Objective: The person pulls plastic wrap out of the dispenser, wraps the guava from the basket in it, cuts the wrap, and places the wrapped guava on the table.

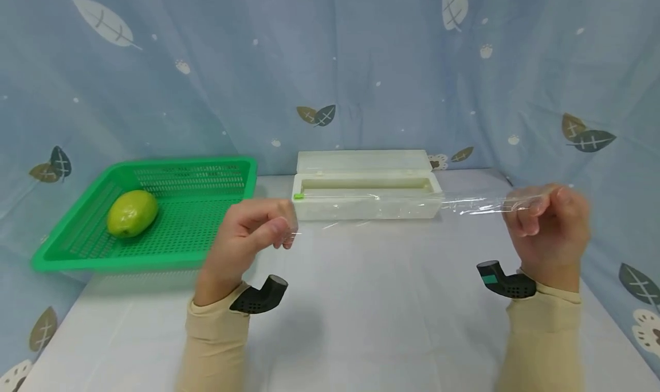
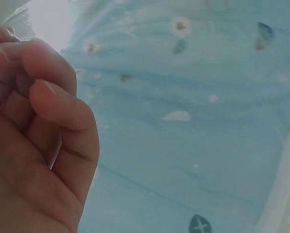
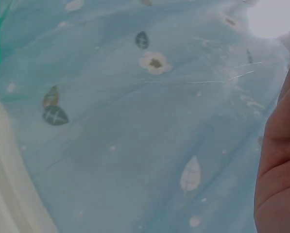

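A clear sheet of plastic wrap [image 1: 471, 204] stretches between my two hands, above the table. My left hand [image 1: 258, 231] pinches its left end with thumb and curled fingers. At the other end my right hand [image 1: 552, 231] grips the film, which looks bunched and shiny there. Behind the sheet stands a white cling wrap dispenser box [image 1: 366, 208] with its lid [image 1: 361, 161] raised and a small green slider [image 1: 298, 196] at its left end. In the left wrist view the curled fingers [image 2: 62, 107] show; the right wrist view catches only an edge of the right hand [image 3: 281, 160].
A green plastic basket [image 1: 216, 223] stands at the left, holding a yellow-green fruit [image 1: 132, 213]. The white tabletop [image 1: 371, 312] reaches toward me under both forearms. A blue curtain [image 1: 361, 48] with leaf prints hangs behind and at the sides.
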{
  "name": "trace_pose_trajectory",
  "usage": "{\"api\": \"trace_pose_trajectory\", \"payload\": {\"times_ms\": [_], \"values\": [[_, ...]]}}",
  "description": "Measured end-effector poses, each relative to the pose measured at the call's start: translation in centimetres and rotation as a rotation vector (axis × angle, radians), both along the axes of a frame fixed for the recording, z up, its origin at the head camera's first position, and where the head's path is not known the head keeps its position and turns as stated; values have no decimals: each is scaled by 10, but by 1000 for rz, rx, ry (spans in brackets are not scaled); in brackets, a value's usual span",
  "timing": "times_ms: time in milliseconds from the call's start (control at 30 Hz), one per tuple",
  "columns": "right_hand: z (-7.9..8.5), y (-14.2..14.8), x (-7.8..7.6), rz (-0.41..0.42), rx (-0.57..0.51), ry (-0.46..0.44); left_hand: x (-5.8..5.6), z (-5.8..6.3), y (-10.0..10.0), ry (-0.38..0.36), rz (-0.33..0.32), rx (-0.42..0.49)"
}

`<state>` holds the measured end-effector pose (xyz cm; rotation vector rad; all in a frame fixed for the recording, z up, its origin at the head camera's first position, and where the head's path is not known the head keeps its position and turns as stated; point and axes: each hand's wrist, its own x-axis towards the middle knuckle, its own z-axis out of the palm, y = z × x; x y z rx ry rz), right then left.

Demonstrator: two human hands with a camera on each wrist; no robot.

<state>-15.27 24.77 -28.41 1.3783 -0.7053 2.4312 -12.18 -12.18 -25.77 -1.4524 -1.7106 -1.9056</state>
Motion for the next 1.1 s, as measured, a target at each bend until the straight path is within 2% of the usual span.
{"api": "trace_pose_trajectory", "payload": {"times_ms": [200,400,500,633,767,967,1100], "values": [[-10,10,11,0,128,-27,-2,-9,-3,-23,-84,-147],[-28,28,29,-83,344,-78,4,-14,-10,11,-34,-413],[-38,36,40,-130,483,-165,11,-18,-15,5,-23,-542],[-50,44,55,-139,652,-197,20,-29,-18,5,-23,-711],[-63,49,66,-108,752,-193,26,-44,-17,11,-8,-868],[-84,59,80,-81,928,-296,39,-67,-20,-45,-8,-980],[-100,63,90,1,1053,-387,51,-81,-23,-51,-10,-999]]}}
